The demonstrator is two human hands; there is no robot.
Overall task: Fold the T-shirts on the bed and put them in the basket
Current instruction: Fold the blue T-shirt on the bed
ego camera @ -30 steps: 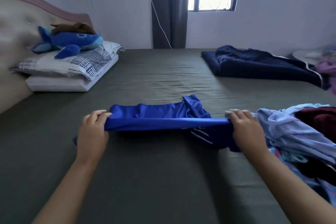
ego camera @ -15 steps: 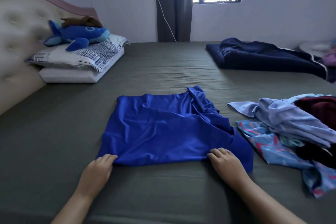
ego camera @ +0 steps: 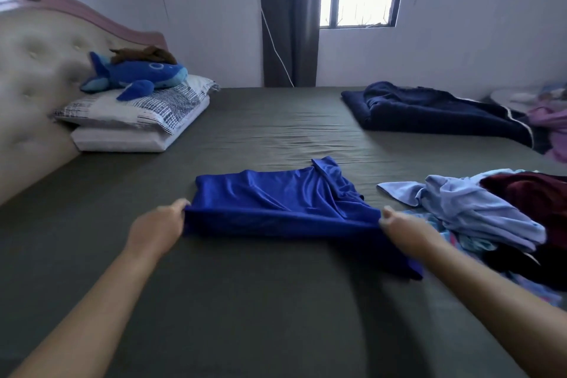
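A shiny blue T-shirt (ego camera: 276,199) lies partly folded in the middle of the bed (ego camera: 276,301). My left hand (ego camera: 158,225) pinches its near left corner. My right hand (ego camera: 402,227) pinches its near right corner. Between them the near edge is lifted off the sheet and pulled taut, and a flap of the shirt hangs under my right forearm. A heap of unfolded shirts (ego camera: 478,212) lies at the right: light blue on top, dark red behind, a patterned one underneath. No basket is in view.
Two pillows (ego camera: 138,123) with a blue plush whale (ego camera: 138,75) sit by the padded headboard (ego camera: 33,77) at the left. A dark navy blanket (ego camera: 429,110) lies at the far right. A window and dark curtain are on the far wall.
Half a second ago the shirt lay flat with my hands at its near edge. Both hands have since lifted that edge and carried it away from me.
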